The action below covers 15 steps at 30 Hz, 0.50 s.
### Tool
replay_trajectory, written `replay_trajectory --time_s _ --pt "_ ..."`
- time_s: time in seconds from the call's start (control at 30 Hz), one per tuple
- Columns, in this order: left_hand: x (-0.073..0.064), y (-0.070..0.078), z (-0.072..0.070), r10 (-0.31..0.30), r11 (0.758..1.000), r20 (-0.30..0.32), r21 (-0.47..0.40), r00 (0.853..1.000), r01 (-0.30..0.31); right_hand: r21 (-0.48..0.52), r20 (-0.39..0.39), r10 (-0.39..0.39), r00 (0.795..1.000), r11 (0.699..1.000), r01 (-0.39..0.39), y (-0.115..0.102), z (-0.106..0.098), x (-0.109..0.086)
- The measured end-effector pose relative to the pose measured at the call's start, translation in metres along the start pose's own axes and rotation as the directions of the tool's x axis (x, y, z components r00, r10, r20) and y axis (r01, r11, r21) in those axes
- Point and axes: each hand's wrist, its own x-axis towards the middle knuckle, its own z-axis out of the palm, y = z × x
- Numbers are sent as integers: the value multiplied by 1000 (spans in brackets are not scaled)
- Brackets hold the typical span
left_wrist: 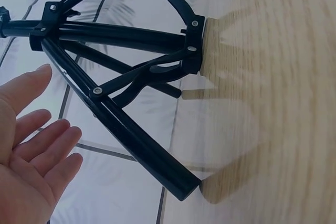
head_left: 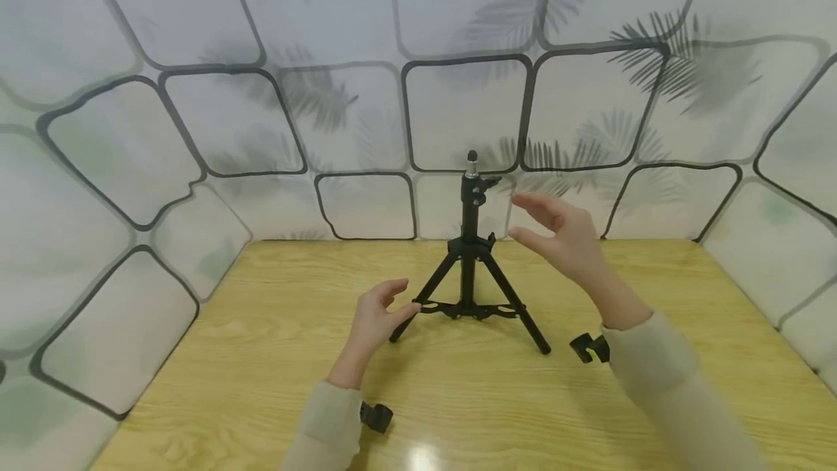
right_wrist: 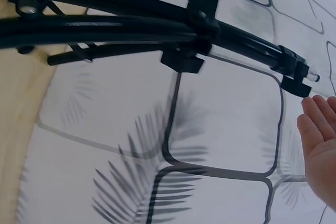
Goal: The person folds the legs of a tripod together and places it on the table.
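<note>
Head view: a black tripod stand (head_left: 468,247) is upright on a wooden table (head_left: 261,376), left hand (head_left: 379,317) loosely spread beside its leg (head_left: 434,282), right hand (head_left: 565,242) wide beside its column (head_left: 469,215); left wrist view: palm (left_wrist: 22,182) empty; right wrist view: fingers (right_wrist: 314,128) empty, just beside its knob (right_wrist: 296,86)

We can read no text, label, brand, number or sign in any of the three views.
</note>
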Motion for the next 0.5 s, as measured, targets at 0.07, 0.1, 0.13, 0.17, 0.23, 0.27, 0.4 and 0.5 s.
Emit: replay_trajectory --time_s 0.07,0.1,0.13,0.17,0.23,0.27,0.4,0.5 --pt "1 0 1 -3 1000 13 3 1000 3 -27 3 17 1000 999 -17 -2 -6 5" --pt "1 0 2 -6 1000 20 5 1000 5 -42 4 28 1000 999 -28 -4 -8 7" --pt "1 0 3 -6 1000 27 10 1000 6 -46 8 41 999 998 -40 -5 -10 9" --pt "2 0 4 -8 1000 34 13 999 8 -50 15 52 999 997 -51 -5 -12 12" --pt "2 -1 5 -11 1000 42 18 999 10 -52 33 71 997 996 -69 -7 -14 18" --pt "3 -1 5 -3 1000 46 22 999 2 -58 42 82 996 995 -80 -7 -15 21" --pt "4 -2 6 0 1000 53 20 999 -1 -57 76 117 990 992 -113 -9 -14 30" --pt "5 -2 6 13 1000 63 20 998 -14 -66 90 136 987 989 -130 -10 -12 37"
